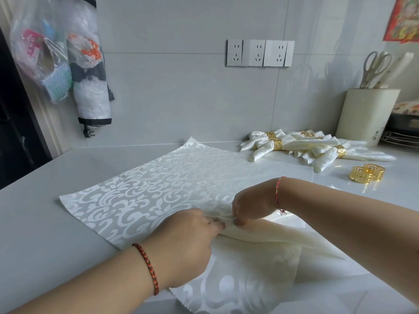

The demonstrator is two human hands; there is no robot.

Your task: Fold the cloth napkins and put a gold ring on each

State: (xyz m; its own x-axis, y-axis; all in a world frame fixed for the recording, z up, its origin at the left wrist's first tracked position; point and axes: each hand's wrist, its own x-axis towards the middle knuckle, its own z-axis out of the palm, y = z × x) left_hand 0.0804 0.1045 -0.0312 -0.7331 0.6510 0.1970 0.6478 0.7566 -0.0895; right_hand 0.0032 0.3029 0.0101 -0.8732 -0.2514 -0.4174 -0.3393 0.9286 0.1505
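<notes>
Left hand (192, 243) and right hand (251, 207) both pinched onto the same narrow pleat of the cloth napkin (145, 189), fingertips nearly touching at the gathered ridge. Looked like accordion folding, started from the near corner, so kept close together probably to hold the crease tight while the next pleat got made. Rest of the napkin lay flat and spread on the counter (45, 189), stretching away from the hands toward the wall. Pile of finished napkins (313, 146) parked beyond the flat napkin, to its right, each already ringed. Two spare gold rings (366, 174) just right of the napkin, nearer than the pile, presumably left within easy reach for later.
</notes>
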